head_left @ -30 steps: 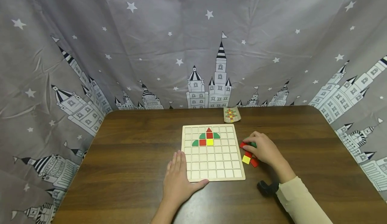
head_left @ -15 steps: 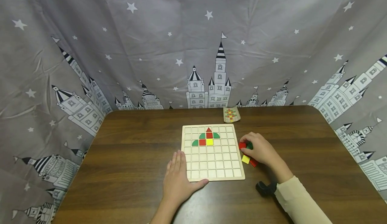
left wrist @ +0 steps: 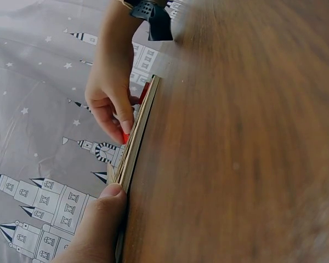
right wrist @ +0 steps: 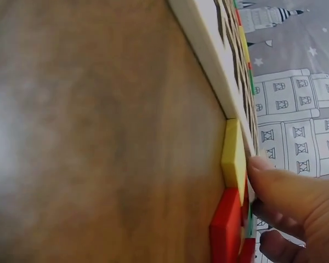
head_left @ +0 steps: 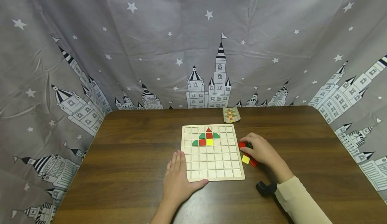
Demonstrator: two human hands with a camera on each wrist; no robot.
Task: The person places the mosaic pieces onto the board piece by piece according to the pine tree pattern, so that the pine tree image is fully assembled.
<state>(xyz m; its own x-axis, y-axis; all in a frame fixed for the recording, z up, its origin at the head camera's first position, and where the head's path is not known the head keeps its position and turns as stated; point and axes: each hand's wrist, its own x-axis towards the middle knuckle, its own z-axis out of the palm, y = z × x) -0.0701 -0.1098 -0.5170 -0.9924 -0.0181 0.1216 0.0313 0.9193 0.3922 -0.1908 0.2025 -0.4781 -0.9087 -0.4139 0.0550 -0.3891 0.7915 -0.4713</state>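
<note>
On the table [head_left: 130, 150], a board [head_left: 212, 163] was flanked at left by the left hand [head_left: 177, 183], at right by loose tiles [head_left: 246, 159]; a card [head_left: 231, 115] was placed behind.

Green piece [head_left: 249, 145] partly hidden by right hand [head_left: 261, 149], sleeve [head_left: 302, 202] cropped

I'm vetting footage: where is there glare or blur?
Head view: soft sheen on the table below the board; left wrist view: table grain looks smeared, notably lower right; right wrist view: pale glare at the left edge, table blurred, backdrop crisper.
</note>
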